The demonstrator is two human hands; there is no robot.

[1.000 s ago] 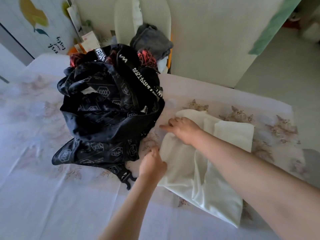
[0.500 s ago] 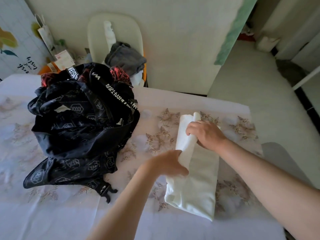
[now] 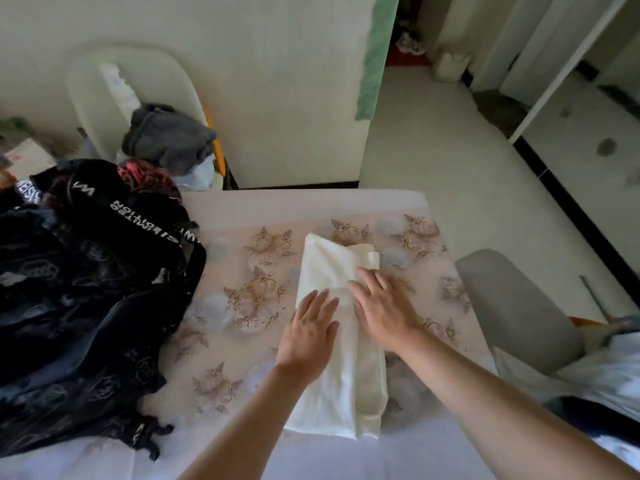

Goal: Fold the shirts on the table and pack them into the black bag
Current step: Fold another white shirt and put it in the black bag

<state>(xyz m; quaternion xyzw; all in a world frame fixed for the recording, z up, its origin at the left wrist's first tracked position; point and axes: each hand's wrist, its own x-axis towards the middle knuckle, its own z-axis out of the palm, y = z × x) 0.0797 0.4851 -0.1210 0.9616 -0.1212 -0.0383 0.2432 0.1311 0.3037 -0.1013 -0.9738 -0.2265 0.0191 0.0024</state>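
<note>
A cream shirt (image 3: 332,268) lies folded into a long narrow strip on the table (image 3: 311,206), running from its far middle toward me. My left hand (image 3: 310,332) lies flat on the strip's left side with straight fingers. My right hand (image 3: 384,311) presses flat on its right side, fingers spread. The black bag (image 3: 86,299), printed with white logos and a lettered strap, slumps open on the left of the table, about a hand's width from the shirt. Red fabric (image 3: 145,176) shows at its far rim.
A floral cloth covers the table. A white chair (image 3: 104,74) with a grey garment (image 3: 169,140) stands behind the bag by the wall. A grey chair (image 3: 512,306) stands at the table's right edge. Tiled floor opens to the right.
Both hands gripped the shirt's left edge and folded it over to the right. They have now let go and lie flat on the narrower strip. The camera swung right.
</note>
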